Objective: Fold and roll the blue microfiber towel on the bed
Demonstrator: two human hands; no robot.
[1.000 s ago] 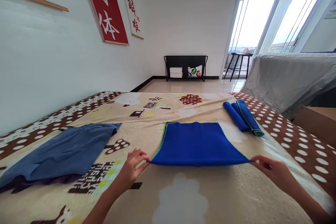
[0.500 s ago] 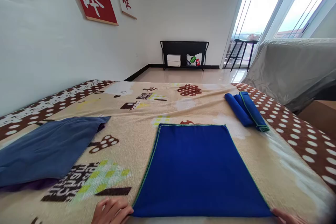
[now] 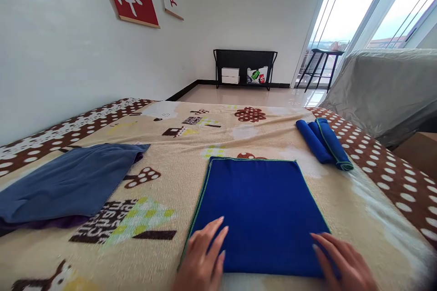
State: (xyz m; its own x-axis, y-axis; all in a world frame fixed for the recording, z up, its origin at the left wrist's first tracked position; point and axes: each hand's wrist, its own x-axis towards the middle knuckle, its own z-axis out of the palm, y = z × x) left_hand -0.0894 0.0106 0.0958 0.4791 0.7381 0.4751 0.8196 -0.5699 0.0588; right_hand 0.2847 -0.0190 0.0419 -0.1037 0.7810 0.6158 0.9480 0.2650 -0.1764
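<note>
A blue cloth (image 3: 259,204) with green stitched edges lies flat and folded into a near square on the patterned blanket. Over its near left corner is my left hand (image 3: 203,254), fingers spread and holding nothing. My right hand (image 3: 343,259) is at the near right edge of the cloth, its fingers apart and partly over the fabric. Whether the fingertips press on the cloth I cannot tell. Farther off to the right rest rolled blue cloths (image 3: 322,143), side by side. A grey-blue cloth with a purple underside (image 3: 68,184) is spread on the left.
The beige blanket (image 3: 170,168) has brown polka-dot borders and covers the bed. A white wall (image 3: 61,45) runs along the left. Beyond the bed stand a black rack (image 3: 246,59) and a black stool (image 3: 322,63). Something under a grey cover (image 3: 382,86) is at the right.
Both hands have let go of the cloth's near corners and moved forward over it, the left also shifting right, the right slightly left. The view has shifted slightly.
</note>
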